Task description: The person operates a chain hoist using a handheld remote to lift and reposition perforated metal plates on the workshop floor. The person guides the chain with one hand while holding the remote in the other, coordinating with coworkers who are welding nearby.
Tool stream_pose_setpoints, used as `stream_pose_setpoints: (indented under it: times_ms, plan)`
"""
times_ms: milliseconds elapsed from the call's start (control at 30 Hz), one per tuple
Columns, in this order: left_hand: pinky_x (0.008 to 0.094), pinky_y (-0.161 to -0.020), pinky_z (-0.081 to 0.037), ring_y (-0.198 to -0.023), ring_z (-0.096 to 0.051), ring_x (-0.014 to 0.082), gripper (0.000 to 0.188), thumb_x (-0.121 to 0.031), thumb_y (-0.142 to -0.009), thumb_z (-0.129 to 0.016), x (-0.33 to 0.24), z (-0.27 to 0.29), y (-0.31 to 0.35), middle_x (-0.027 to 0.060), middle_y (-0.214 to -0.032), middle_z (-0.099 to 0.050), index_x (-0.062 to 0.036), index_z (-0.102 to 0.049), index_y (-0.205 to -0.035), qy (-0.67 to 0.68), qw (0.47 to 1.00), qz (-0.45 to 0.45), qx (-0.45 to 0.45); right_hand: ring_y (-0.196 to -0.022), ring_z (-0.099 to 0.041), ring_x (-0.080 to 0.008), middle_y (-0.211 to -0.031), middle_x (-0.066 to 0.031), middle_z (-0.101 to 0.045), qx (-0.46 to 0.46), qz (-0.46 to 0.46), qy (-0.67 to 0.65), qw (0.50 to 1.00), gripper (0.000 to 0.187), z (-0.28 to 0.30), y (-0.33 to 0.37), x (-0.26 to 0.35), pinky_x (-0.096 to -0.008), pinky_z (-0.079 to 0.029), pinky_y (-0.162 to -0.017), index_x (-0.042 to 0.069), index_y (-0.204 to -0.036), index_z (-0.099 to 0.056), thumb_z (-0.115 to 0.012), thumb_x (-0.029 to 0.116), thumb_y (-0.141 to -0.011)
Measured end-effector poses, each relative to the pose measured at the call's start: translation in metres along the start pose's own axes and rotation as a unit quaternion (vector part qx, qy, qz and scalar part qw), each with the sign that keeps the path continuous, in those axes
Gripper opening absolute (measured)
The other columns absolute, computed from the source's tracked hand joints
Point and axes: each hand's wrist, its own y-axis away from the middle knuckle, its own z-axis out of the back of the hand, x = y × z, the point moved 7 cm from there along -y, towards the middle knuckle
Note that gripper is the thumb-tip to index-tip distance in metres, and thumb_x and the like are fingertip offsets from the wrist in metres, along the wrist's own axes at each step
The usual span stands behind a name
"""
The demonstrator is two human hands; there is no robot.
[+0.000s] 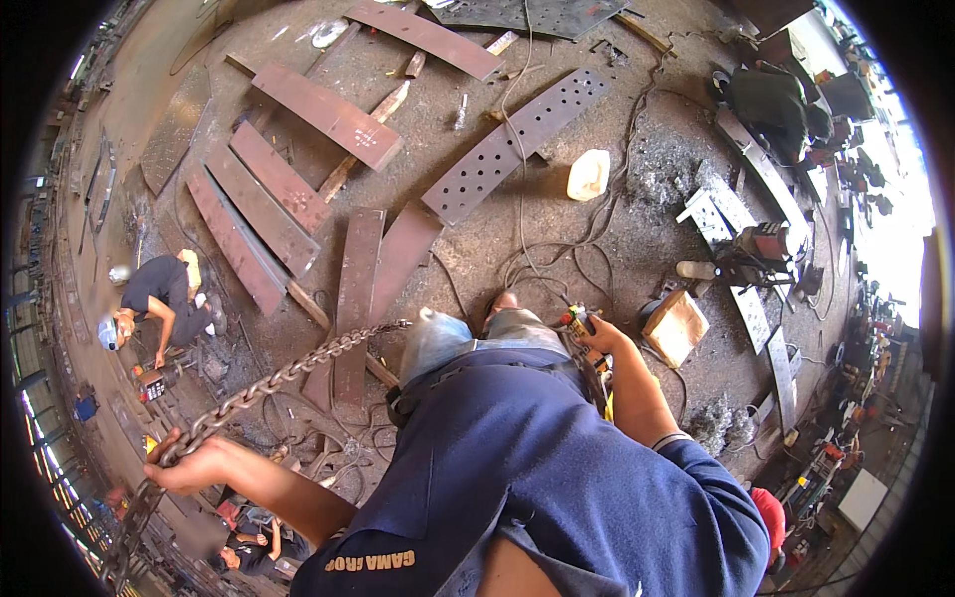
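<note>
A heavy steel chain (261,386) runs from the lower left edge, through my left hand (196,464), and slants up to an end near my knees. The fingers of that hand are curled around the links. Close to my right thigh, my right hand (600,338) grips a yellow hand-held control pendant (577,318) with coloured buttons. Its lower part is partly hidden by my hand and body. Beyond the chain's end, a long brown steel plate (358,289) lies on the floor.
A steel plate with holes (477,174) and several reddish plates (333,114) lie ahead. Cables (597,244) loop across the floor near a white jug (588,175) and a wooden block (676,328). A person (164,298) crouches at left; another (249,547) is at lower left.
</note>
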Motion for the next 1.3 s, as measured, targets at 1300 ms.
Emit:
stream_pose_setpoints:
  times_ms: [1300]
  plan:
    - [0.0401, -0.053, -0.051, -0.054, -0.059, 0.0270, 0.027, -0.029, -0.079, -0.054, 0.025, -0.496, 0.064, 0.0141, -0.065, -0.056, -0.0026, -0.058, -0.075, 0.149, 0.989, -0.011, -0.008, -0.129, -0.056, -0.0417, -0.139, -0.0292, -0.057, -0.101, -0.059, -0.041, 0.992, 0.098, 0.402, -0.158, 0.029, -0.0437, -0.046, -0.107, -0.002, -0.151, -0.037, -0.080, 0.049, -0.080]
